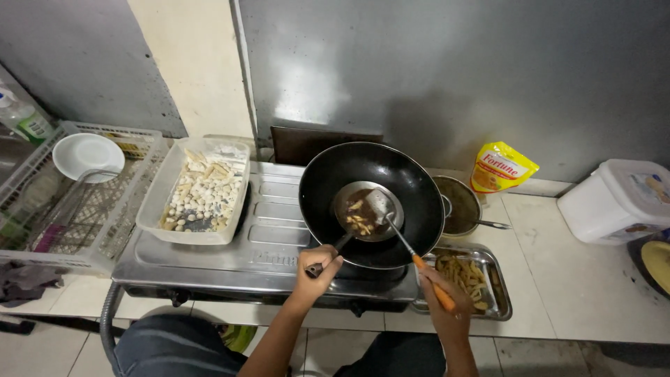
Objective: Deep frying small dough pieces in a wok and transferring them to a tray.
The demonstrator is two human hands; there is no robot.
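Note:
A black wok [370,174] sits on a steel gas stove [265,248]. Over its middle hangs a round skimmer ladle [359,216] with a few pale fried pieces in it, and my left hand [317,269] grips the ladle's dark handle at the wok's near rim. My right hand [443,304] holds the orange handle of a metal spatula [380,202], whose blade rests on the ladle's bowl. Both forearms come up from the bottom edge.
A clear tub of pale raw pieces [199,192] stands on the stove's left burner. A steel tray of fried sticks [467,276] lies right of the wok, behind it a small pot [457,202] and a yellow oil pouch [499,167]. A white basket with a bowl [87,157] stands left.

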